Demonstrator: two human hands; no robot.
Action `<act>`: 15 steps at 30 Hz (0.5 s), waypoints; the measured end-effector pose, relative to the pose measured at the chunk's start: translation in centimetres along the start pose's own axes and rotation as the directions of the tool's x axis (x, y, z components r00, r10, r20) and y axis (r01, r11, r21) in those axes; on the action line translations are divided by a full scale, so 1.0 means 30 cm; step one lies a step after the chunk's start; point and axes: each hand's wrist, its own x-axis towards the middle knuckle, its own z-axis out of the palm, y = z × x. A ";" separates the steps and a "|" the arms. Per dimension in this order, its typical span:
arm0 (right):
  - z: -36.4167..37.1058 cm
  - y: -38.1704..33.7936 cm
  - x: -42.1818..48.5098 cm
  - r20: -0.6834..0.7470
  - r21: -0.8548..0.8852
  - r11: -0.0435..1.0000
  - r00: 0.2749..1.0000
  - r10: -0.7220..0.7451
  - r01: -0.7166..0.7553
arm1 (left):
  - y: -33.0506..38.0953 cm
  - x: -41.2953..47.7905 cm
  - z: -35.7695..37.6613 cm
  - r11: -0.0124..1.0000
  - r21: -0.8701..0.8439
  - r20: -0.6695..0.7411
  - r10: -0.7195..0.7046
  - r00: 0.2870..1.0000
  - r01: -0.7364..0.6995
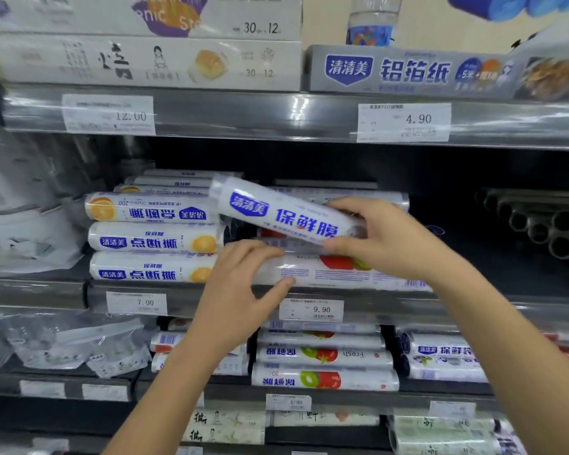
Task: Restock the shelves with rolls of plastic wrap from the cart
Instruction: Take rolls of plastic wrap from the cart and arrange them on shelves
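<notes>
A: Where's the roll of plastic wrap (286,213)?

B: Slanted over the stack on the middle shelf (473,305), left end raised. The right hand (391,238) holds its right end, fingers curled round it.

A: Why slanted?

B: Probably to feed it in end-first. The left hand (240,290) clasps the front roll (335,270) below, fingers over and thumb under, I'd guess so it can't roll off the lip. Orange-printed rolls (151,241) are stacked just beside, so space is tight

One tilted roll (286,215), one gripped clear roll (312,272), three front orange-print rolls (151,239), perhaps five legible tags (404,121)
</notes>
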 end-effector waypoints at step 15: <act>0.014 0.296 0.282 0.005 -0.189 0.980 0.998 0.069 -0.067 | -0.069 0.031 0.116 0.983 0.161 0.041 0.078 0.996 -0.083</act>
